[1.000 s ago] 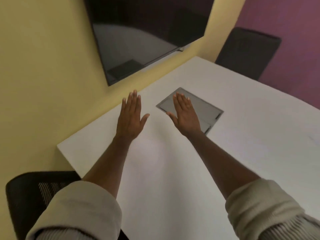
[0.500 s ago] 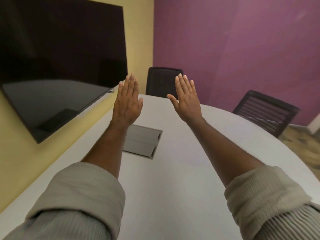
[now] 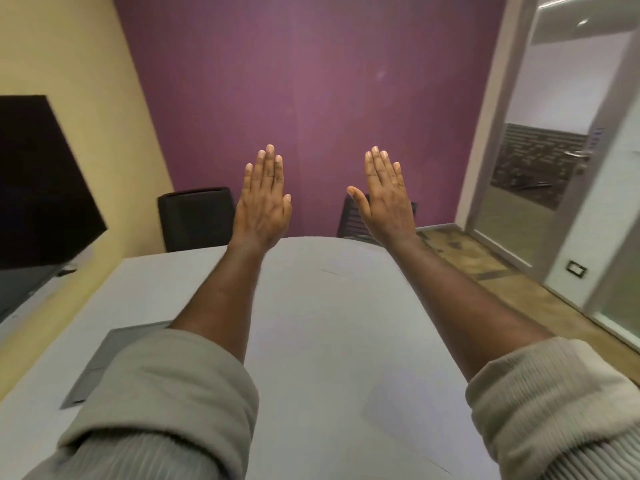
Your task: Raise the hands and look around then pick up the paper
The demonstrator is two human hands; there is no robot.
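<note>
Holding: we see both hands raised above the white table, backs toward the camera, gripping nothing.
Left hand: released, fingers straight and close together, thumb tucked alongside; it is in the air over the far end of the table.
Right hand: released, fingers straight, thumb spread toward the left hand; it is level with the left hand and well apart from it.
Sleeves: we note the left sleeve and the right sleeve rolled back above bare forearms.
Table hatch: a grey panel set flush in the tabletop, partly covered by the left sleeve.
Surroundings: two dark chairs at the far edge, a black screen on the yellow wall, a glass door at right.
Risk, sleeve: we judge that a lowered left forearm could drag its cuff across the hatch edge.
Risk, reach: we judge that outstretched arms swung sideways could strike the screen.
</note>
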